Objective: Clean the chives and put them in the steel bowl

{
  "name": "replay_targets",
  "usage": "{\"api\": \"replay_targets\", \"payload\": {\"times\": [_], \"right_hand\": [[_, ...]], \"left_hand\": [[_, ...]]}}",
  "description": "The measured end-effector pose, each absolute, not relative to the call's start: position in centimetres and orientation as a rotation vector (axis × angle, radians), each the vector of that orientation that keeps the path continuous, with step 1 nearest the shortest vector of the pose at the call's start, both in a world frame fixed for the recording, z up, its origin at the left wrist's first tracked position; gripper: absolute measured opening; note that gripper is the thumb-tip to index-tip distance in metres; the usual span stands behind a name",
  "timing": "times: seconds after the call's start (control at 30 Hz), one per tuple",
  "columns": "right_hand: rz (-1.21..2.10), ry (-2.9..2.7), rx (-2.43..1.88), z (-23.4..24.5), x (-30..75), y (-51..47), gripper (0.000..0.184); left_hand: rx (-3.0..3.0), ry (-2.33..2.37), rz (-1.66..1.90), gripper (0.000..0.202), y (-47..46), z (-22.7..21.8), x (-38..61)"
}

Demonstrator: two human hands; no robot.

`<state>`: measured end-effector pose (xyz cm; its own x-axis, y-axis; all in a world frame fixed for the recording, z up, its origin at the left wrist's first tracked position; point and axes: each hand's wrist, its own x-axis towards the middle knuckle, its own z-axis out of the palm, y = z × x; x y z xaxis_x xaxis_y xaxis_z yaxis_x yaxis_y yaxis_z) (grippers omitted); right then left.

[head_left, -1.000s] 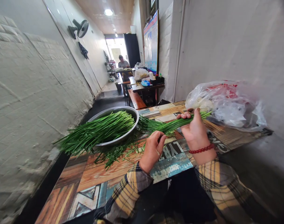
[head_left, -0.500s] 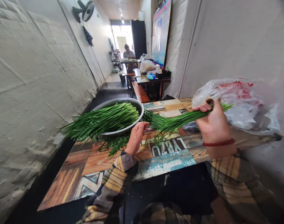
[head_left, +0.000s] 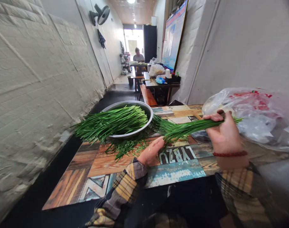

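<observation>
My right hand (head_left: pixel 223 133) is closed around a bunch of green chives (head_left: pixel 191 126), held above the patterned wooden table (head_left: pixel 106 164) with the leaf tips pointing left. My left hand (head_left: pixel 151 151) is under those tips, its fingers stretched towards them and touching the leaf ends. A metal basin (head_left: pixel 147 112) stands at the far left of the table, with a thick pile of chives (head_left: pixel 111 122) lying across it and sticking out over its left rim. Loose chive scraps (head_left: pixel 125 147) lie on the table in front of the basin.
A crumpled clear plastic bag (head_left: pixel 251 110) sits at the right, behind my right hand. A white brick wall runs along the left, a grey wall along the right. Down the corridor stand further tables (head_left: pixel 158 84) with bags, and a seated person (head_left: pixel 138 57).
My left hand drew back from the basin's rim towards me and now touches the tips of the held bunch. My right hand kept its grip, and the view shifted slightly.
</observation>
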<state>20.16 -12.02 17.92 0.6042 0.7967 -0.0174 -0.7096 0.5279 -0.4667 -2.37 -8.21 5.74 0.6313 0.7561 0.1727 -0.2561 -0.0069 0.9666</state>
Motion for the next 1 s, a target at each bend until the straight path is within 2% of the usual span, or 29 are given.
{"api": "replay_targets", "payload": {"times": [0.23, 0.37, 0.57, 0.7, 1.0], "right_hand": [[0.923, -0.164, -0.471, 17.2, 20.2, -11.3, 0.035], [0.922, -0.16, -0.488, 17.0, 20.0, -11.2, 0.035], [0.938, -0.17, -0.463, 17.0, 19.8, -11.1, 0.036], [0.933, -0.166, -0.463, 17.1, 19.8, -11.2, 0.035], [0.906, -0.169, -0.457, 17.0, 20.9, -11.3, 0.031]], "left_hand": [[1.329, 0.538, 0.72, 0.035, -9.8, 5.1, -1.2], [1.25, 0.627, 0.698, 0.037, -9.9, 4.4, -1.1], [1.224, 0.459, 0.699, 0.043, -10.6, 5.2, -0.8], [1.071, 0.382, 0.669, 0.037, -11.2, 5.4, -0.2], [1.004, 0.553, 0.629, 0.04, -11.1, 5.0, -4.3]]}}
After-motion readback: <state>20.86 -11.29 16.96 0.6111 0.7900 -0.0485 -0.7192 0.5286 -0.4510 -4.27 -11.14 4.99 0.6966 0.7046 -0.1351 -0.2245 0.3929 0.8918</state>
